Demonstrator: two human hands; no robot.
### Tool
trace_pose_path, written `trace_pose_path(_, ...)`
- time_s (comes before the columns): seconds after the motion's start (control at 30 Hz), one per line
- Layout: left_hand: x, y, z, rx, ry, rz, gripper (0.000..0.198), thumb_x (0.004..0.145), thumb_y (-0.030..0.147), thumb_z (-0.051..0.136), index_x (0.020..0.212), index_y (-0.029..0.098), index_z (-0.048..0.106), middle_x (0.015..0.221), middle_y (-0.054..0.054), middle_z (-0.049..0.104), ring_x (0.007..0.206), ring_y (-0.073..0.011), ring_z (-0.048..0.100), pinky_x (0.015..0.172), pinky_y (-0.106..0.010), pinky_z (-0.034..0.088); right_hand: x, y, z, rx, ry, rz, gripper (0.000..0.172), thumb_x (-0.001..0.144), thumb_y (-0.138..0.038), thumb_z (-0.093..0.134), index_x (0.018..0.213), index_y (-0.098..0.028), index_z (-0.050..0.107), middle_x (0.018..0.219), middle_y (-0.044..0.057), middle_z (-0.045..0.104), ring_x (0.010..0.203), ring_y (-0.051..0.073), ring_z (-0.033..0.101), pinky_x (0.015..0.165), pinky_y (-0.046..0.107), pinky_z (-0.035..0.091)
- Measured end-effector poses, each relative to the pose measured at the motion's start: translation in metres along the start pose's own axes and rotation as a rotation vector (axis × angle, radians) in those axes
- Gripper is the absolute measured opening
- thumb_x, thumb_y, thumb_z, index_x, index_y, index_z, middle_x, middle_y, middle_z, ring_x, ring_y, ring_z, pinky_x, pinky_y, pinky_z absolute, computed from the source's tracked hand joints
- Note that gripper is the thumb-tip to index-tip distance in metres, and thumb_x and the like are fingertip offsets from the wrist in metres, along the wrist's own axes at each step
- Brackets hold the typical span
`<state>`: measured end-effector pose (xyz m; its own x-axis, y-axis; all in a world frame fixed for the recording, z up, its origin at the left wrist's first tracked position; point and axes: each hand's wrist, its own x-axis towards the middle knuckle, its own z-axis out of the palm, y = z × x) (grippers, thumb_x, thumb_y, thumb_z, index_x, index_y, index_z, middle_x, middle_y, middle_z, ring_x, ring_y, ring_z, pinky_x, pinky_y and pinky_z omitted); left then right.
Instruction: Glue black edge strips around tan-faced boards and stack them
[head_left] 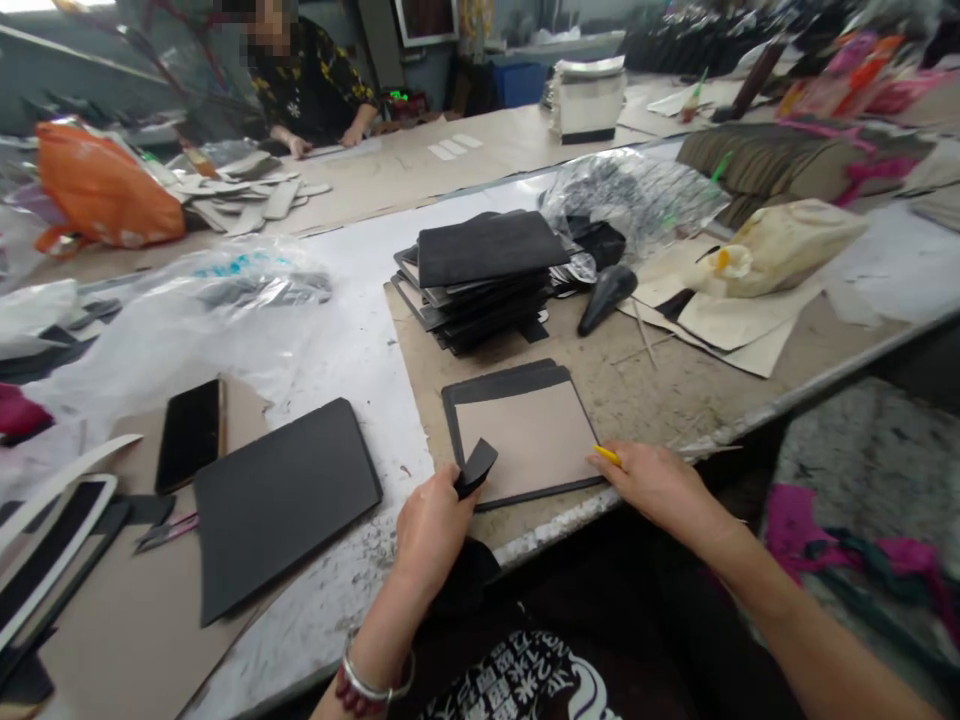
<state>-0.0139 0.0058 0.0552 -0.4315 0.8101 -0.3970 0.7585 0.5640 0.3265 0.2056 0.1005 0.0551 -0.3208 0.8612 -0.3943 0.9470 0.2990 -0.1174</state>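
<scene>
My left hand [433, 525] is closed on a small black strip [475, 466], held at the near left corner of a flat panel [525, 430] with a tan face and a black border. My right hand [651, 480] rests at the panel's near right corner, fingers curled round a thin yellow tool [607, 456]. The panel lies on a tan board close to the table's front edge. Behind it stands a stack of black panels [480, 275].
A large black sheet [285, 495] and a dark phone [190, 433] lie to the left. A black tool [606, 296], clear plastic bags [637, 195] and a cream bag [787, 245] sit to the right. Another person [307, 85] works at the far side.
</scene>
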Motion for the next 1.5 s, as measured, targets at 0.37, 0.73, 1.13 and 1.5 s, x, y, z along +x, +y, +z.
trace_pose_path(0.37,0.0005,0.0004,-0.0005,0.003,0.0,0.024,0.024,0.084,0.042,0.047,0.083,0.021,0.059,0.077,-0.008,0.067,0.076,-0.0234,0.062,0.06,-0.028,0.037,-0.0029,-0.0021,-0.0024,0.019,0.01,0.011,0.038,0.09,-0.04,0.034,0.098,-0.019,0.064,0.094,0.012,0.069,0.092,0.026,0.062,0.076,0.032,0.043)
trace_pose_path(0.73,-0.0005,0.0008,-0.0008,-0.044,0.001,0.028,0.02,0.083,0.039,0.052,0.082,0.02,0.059,0.069,-0.007,0.065,0.068,-0.0217,0.061,0.055,-0.027,0.036,-0.0017,-0.0004,-0.0016,0.001,0.015,0.008,0.041,0.09,-0.043,0.033,0.105,-0.018,0.062,0.097,0.012,0.068,0.095,0.027,0.061,0.078,0.033,0.044)
trace_pose_path(1.13,-0.0003,0.0016,-0.0021,-0.066,-0.006,0.025,0.021,0.083,0.038,0.053,0.081,0.019,0.061,0.065,-0.005,0.064,0.063,-0.0191,0.06,0.052,-0.026,0.035,-0.0039,-0.0023,-0.0003,-0.096,0.043,-0.009,0.04,0.09,-0.043,0.033,0.097,-0.018,0.063,0.087,0.013,0.068,0.086,0.029,0.064,0.071,0.035,0.045)
trace_pose_path(1.5,-0.0006,0.0011,-0.0007,-0.078,0.012,-0.008,0.019,0.082,0.038,0.055,0.08,0.02,0.06,0.068,-0.005,0.065,0.064,-0.0189,0.06,0.052,-0.025,0.034,-0.004,-0.0016,0.0016,-0.058,0.072,-0.029,0.04,0.09,-0.041,0.032,0.098,-0.018,0.063,0.087,0.013,0.069,0.084,0.029,0.064,0.071,0.036,0.045)
